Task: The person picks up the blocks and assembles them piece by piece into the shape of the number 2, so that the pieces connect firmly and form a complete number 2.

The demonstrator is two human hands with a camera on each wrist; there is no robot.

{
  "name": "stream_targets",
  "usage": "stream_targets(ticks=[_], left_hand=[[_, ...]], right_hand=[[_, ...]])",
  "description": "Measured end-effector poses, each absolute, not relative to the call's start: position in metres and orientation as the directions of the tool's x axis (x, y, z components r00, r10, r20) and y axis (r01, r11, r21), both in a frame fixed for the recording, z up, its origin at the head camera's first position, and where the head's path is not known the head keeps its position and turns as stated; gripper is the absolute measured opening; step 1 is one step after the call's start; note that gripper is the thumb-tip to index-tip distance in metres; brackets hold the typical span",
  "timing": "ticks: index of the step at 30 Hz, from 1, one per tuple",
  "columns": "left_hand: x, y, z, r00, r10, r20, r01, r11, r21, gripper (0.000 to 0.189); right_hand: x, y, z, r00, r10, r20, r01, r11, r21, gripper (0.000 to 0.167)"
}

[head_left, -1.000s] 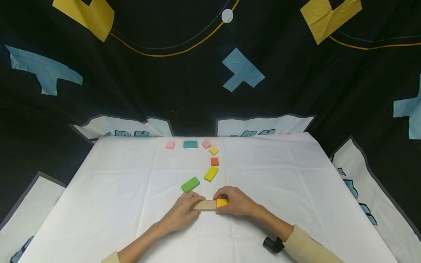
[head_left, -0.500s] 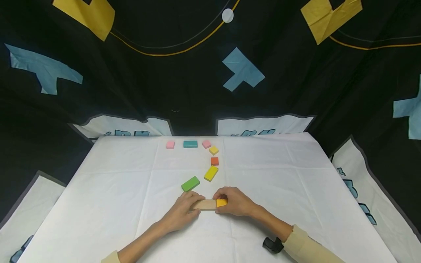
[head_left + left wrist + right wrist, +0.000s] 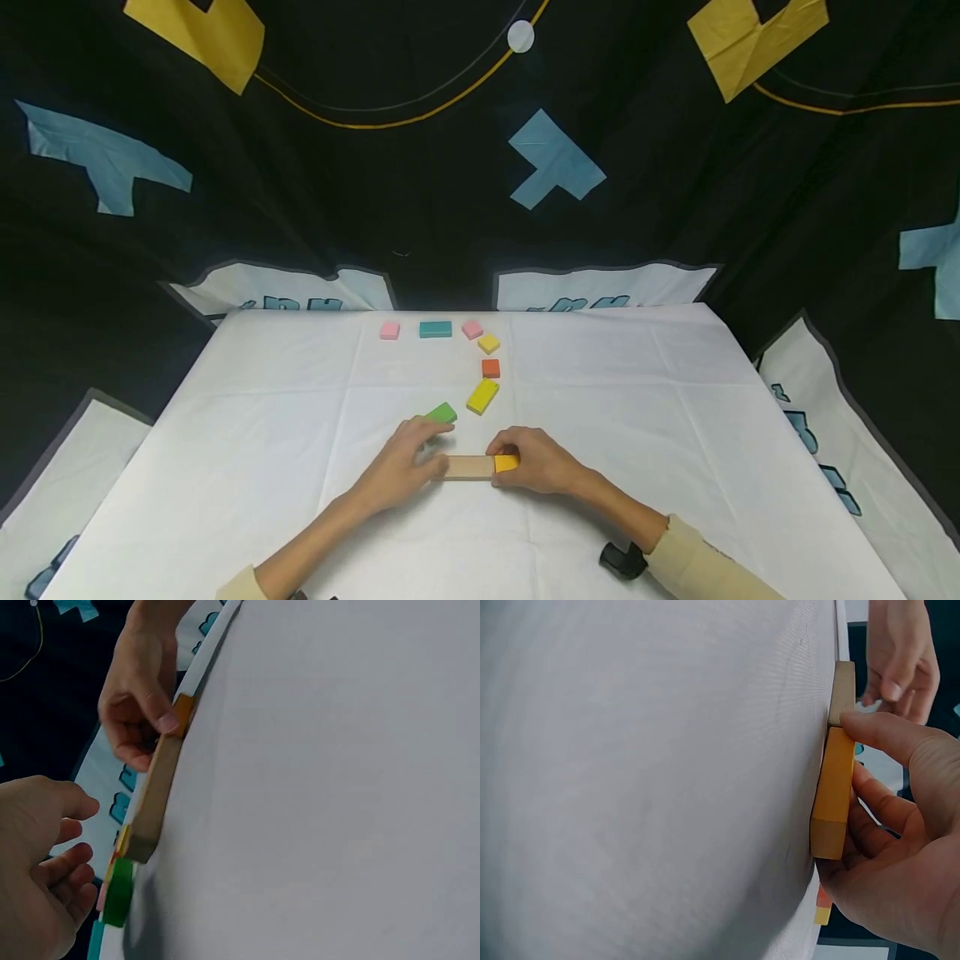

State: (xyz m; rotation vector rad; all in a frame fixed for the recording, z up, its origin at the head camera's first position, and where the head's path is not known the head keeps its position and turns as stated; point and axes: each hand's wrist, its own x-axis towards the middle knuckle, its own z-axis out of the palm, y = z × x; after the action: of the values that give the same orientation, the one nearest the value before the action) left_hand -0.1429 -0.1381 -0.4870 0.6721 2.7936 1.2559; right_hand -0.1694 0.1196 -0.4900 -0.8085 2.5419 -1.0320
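Note:
A plain wooden block (image 3: 470, 467) lies end to end with an orange-yellow block (image 3: 506, 462) near the middle of the table. My right hand (image 3: 542, 461) pinches the orange-yellow block, its thumb (image 3: 881, 733) at the joint between the two blocks. Past the wooden block's left end, my left hand (image 3: 399, 468) has its fingers spread and relaxed. The left wrist view has this hand (image 3: 41, 862) apart from the wooden block, with nothing in it. Just beyond its fingertips is a green block (image 3: 444, 412), partly hidden by the hand in the head view.
Farther back lie a yellow block (image 3: 482, 396), a red block (image 3: 491, 368), a small yellow block (image 3: 488, 343), two pink blocks (image 3: 472, 329) and a teal block (image 3: 435, 330). A black object (image 3: 622, 561) sits by the right sleeve. A dark curtain (image 3: 405, 200) hangs behind the table.
My left hand has let go of the wooden block and shifted left and away from me, partly covering the green block. The right hand and both joined blocks have stayed put.

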Motion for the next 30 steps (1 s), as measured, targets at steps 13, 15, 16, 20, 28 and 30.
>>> stream_targets(ticks=[13,15,16,20,28,30], left_hand=[[-0.179,-0.173,-0.483,-0.896,0.416,0.153,0.395,0.593,0.702,0.056],[-0.182,-0.176,-0.486,-0.889,0.444,0.115,0.390,0.600,0.699,0.057],[-0.184,-0.178,-0.487,-0.885,0.455,0.097,0.386,0.601,0.700,0.057],[-0.191,-0.183,-0.491,-0.870,0.492,0.030,0.364,0.600,0.713,0.058],[-0.208,-0.187,-0.493,-0.828,0.557,-0.065,0.314,0.557,0.769,0.058],[-0.213,-0.188,-0.493,-0.815,0.574,-0.083,0.308,0.549,0.777,0.058]], right_hand=[[-0.170,0.121,-0.491,-0.806,-0.591,-0.044,-0.387,0.581,-0.716,0.028],[-0.169,0.120,-0.490,-0.808,-0.587,-0.051,-0.381,0.586,-0.715,0.028],[-0.169,0.120,-0.490,-0.809,-0.586,-0.055,-0.377,0.588,-0.716,0.028],[-0.169,0.120,-0.490,-0.813,-0.578,-0.072,-0.364,0.600,-0.713,0.027],[-0.169,0.120,-0.491,-0.809,-0.584,-0.064,-0.376,0.599,-0.707,0.027],[-0.169,0.120,-0.491,-0.809,-0.584,-0.065,-0.377,0.601,-0.705,0.027]])
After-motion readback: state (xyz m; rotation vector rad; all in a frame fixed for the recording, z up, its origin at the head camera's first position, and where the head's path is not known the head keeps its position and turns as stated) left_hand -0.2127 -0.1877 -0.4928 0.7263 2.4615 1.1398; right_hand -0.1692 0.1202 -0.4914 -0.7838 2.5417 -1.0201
